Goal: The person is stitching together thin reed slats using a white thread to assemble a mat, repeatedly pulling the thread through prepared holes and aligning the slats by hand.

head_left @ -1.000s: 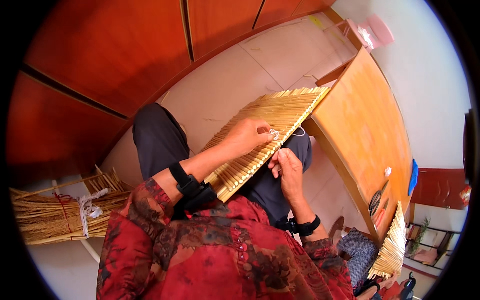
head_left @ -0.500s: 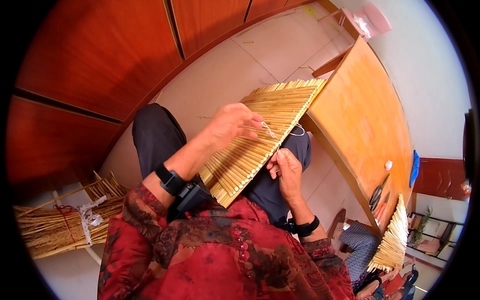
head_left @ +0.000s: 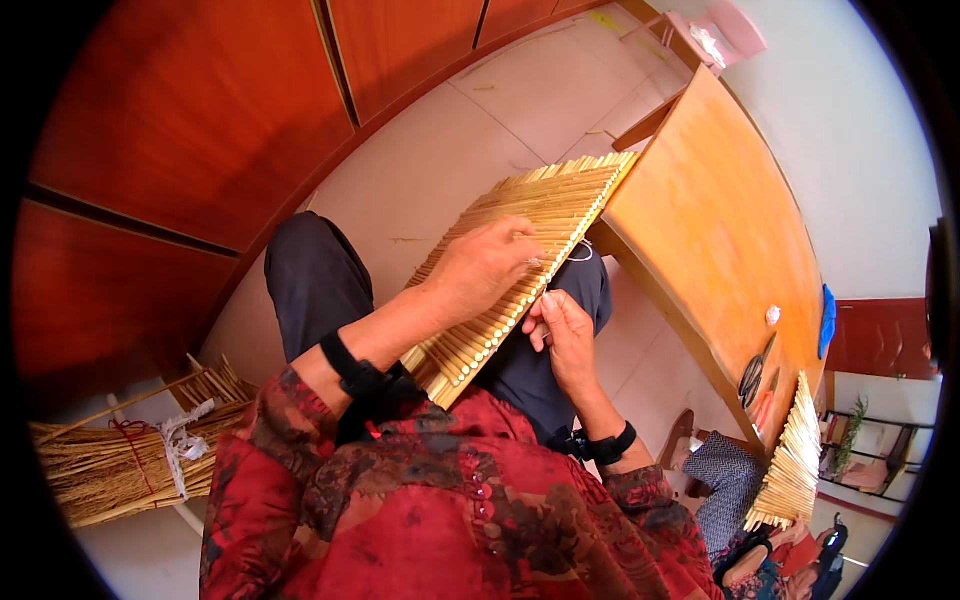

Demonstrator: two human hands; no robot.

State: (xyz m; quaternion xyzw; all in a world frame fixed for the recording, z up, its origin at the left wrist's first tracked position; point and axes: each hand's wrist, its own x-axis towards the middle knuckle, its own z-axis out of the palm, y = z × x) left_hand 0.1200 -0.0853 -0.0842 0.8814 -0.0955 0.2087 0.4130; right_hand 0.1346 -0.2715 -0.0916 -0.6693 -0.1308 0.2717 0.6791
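A mat of pale yellow plant stalks (head_left: 560, 190), laid side by side, slants across my lap with its far end against the wooden table. My left hand (head_left: 488, 265) is over the mat, fingers curled down near its right edge. A bit of white string (head_left: 534, 262) shows at its fingertips. Just right of that edge, my right hand (head_left: 566, 335) is closed in a pinch, thumb against the fingers. What it pinches is too small to make out. A loop of white string (head_left: 582, 250) hangs off the mat's edge beyond my right hand.
On the wooden table (head_left: 720, 190) lie black scissors (head_left: 752, 378), a small white ball (head_left: 773, 315) and a blue cloth (head_left: 828, 322). Another stalk mat (head_left: 790, 465) is by a seated person at lower right. A bundle of stalks (head_left: 120, 460) stands at left, a pink chair (head_left: 725, 35) far off.
My left hand has come down and nearer to the mat's right edge and my right hand. The string that dangled from its fingers is now mostly hidden. My right hand has shifted slightly left.
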